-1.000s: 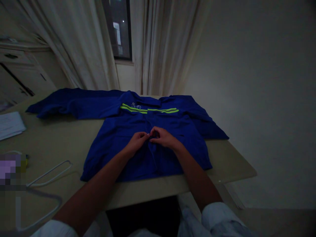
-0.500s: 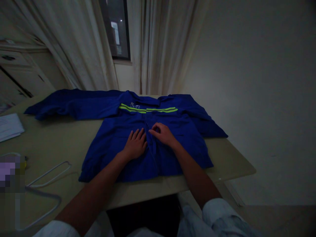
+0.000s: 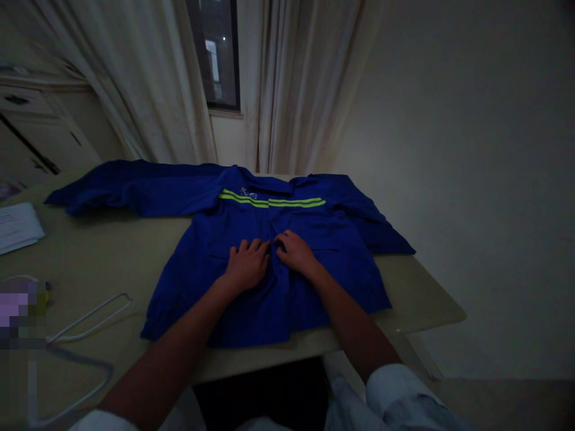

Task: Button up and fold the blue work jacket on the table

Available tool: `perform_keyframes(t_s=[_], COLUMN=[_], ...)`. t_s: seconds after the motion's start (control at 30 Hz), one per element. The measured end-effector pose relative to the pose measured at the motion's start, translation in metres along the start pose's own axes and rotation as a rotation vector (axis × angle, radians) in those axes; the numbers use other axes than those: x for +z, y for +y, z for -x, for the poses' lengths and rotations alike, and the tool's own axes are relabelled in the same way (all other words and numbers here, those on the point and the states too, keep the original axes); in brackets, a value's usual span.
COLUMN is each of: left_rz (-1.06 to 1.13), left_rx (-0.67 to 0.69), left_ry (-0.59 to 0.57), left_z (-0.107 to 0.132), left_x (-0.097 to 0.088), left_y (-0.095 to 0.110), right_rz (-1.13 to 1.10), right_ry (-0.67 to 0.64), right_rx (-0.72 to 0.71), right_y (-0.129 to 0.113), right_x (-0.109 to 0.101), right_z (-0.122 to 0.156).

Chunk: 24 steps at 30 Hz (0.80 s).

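Resting left hand palm-down on blue jacket, with fingers apart and bent, just beside front opening; can't tell if pinching, with thumb hidden. Curling right hand in at other side of opening, almost meeting left; can't tell if gripping cloth or only touching. Probably working from both sides to control both front edges and stop sliding. Lying spread face-up on table, likely for easy reach: with collar away, hem near table's close edge, sleeves out both ways. Farther left, well apart from jacket: white hanger and papers, presumably set aside for room. Beyond table: curtains. Versus half a second ago: bending left fingers more, bringing hands closer together, showing hem shifted nearer table's edge. Looking unchanged at sleeves.
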<state>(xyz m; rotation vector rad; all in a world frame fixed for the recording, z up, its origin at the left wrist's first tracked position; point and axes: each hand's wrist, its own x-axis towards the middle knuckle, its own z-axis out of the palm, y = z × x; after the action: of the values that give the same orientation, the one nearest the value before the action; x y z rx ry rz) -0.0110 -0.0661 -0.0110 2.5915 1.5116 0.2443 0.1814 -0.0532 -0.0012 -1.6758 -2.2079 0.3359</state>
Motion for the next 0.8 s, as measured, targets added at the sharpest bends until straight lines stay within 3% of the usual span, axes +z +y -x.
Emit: perform_keyframes(t_s=[0.17,0.37,0.47,0.57,0.67,0.8], left_rz=[0.012,-0.006,-0.029,-0.002,0.050,-0.016], left_rx=[-0.026,-0.066,-0.096,-0.014,0.114,0.125], left_ry=[0.044,-0.004,0.124,0.250,0.206,0.156], left_z=[-0.011,-0.036,-0.047,-0.052,-0.054,-0.056], left_x=[0.004,-0.014,-0.008,0.007,0.017,0.016], left_y=[-0.007,0.007,0.014,0.011,0.004,0.002], right_rz=[0.031,0.025,-0.066,-0.102,-0.044,0.008], right_ry=[0.034,0.084,0.132,0.133,0.112,0.167], right_rx=[0.162,0.292,0.349,0.355,0.326,0.341], right_y=[-0.004,0.003,0.011,0.016,0.016,0.016], right_x=[0.002,-0.007,-0.010,-0.009,-0.008,-0.005], right_z=[-0.001,0.000,-0.002,-0.003,-0.003,-0.005])
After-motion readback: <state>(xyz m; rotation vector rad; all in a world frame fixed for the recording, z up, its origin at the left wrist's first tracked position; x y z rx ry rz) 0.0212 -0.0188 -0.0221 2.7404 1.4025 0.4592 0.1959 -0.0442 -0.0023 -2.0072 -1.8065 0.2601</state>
